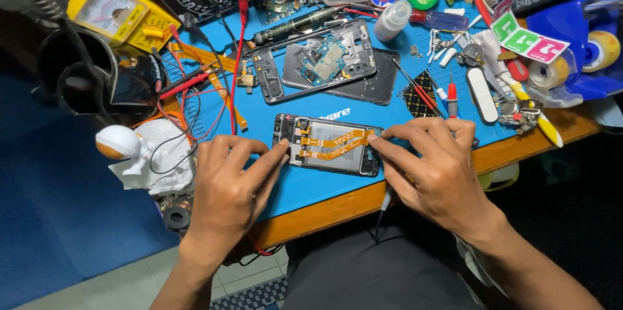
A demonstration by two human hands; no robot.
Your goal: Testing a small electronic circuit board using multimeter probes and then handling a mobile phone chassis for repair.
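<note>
An opened phone (328,146) lies on the blue work mat (305,183), its back cover off, with orange flex cables (334,143) crossing its battery. My left hand (227,190) rests on the mat at the phone's left end, the index fingertip touching its edge. My right hand (425,167) sits at the phone's right end, fingertips pressing on the orange cable's end. Neither hand grips anything that I can see.
A second dismantled phone frame (328,60) lies further back on the mat. A yellow multimeter (117,15) with red and black leads is at the back left, a white astronaut figure (139,154) at left. Tape rolls, a small bottle, screwdrivers and tweezers crowd the right side.
</note>
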